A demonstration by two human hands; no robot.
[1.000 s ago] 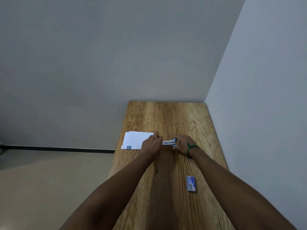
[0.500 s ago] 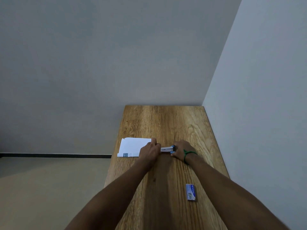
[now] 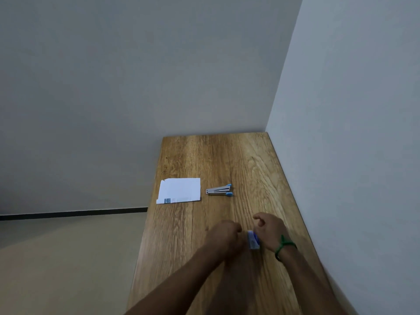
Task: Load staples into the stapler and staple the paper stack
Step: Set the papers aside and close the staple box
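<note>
Opening the staple box [image 3: 253, 241] is the step in hand. It sits between both hands, near the counter [image 3: 227, 160] front. The right hand [image 3: 271, 230] has its fingers loosely curled beside the box; whether it pinches the box cannot be told. The left hand [image 3: 225, 233] is blurred, so its grip cannot be told either. Steady the box with one hand and slide the tray out gently. Beyond the grip lies the stapler [image 3: 219, 190], untouched, with the paper stack [image 3: 179, 190] just left of it.
</note>
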